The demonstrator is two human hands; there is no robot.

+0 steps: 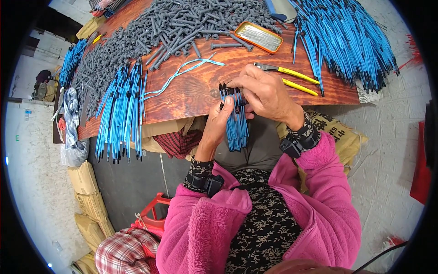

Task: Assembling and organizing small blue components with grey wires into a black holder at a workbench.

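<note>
At the table's front edge my left hand [218, 119] is closed round a bundle of thin blue sticks with black ends [237, 130]. The bundle hangs down over my lap, its black tips upward. My right hand [263, 91] bends over the top of the bundle, thumb and forefinger pinched at the black tips. Whatever is between those fingertips is too small to make out. Just beyond my right hand lie pliers with yellow handles [299, 75]. A light blue cord [182, 72] lies loosely on the table to the left of my hands.
A large heap of grey plastic plugs [169, 23] covers the back of the wooden table [194, 98]. An orange-rimmed tin of thin metal pins [259, 37] stands beside it. More blue sticks lie at right [351, 39] and left [121, 109]. A red stool [155, 214] is at lower left.
</note>
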